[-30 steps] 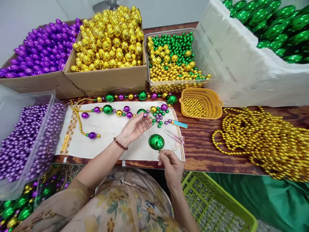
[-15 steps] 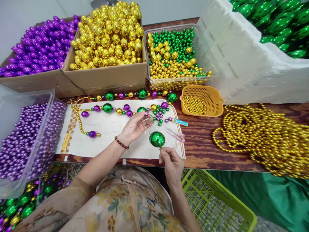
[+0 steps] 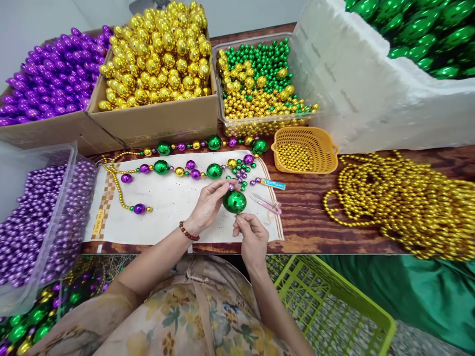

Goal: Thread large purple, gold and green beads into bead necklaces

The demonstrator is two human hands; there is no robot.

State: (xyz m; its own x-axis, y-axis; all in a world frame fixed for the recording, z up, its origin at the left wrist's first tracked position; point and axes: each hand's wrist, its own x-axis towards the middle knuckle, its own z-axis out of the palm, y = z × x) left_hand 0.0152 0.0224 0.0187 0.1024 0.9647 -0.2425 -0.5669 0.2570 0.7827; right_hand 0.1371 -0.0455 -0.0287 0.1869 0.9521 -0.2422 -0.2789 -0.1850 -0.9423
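A large shiny green bead (image 3: pixel 234 201) hangs between my hands above the white cloth (image 3: pixel 166 212). My left hand (image 3: pixel 208 205) is closed, its fingertips pinching a small purple bead (image 3: pixel 231 187) just above the green one. Below, my right hand (image 3: pixel 253 240) pinches the thin string at the underside of the green bead; the string between those fingers barely shows. Behind them on the cloth lies a strand of green, purple and gold beads (image 3: pixel 161 167). Loose small purple and green beads (image 3: pixel 241 173) sit in a cluster past my fingers.
Pink-handled snips (image 3: pixel 269 203) and a blue-and-orange packet (image 3: pixel 272 184) lie to the right. A yellow basket (image 3: pixel 328 153) holds small gold beads. Gold bead chains (image 3: pixel 419 202) pile up at far right. Cardboard boxes (image 3: pixel 156 116) and a clear bin (image 3: pixel 74 193) hold more beads.
The large green bead has slid up the string to the small purple bead, closing the gap between them. My left hand has come lower, nearer my right hand. The view has shifted slightly.
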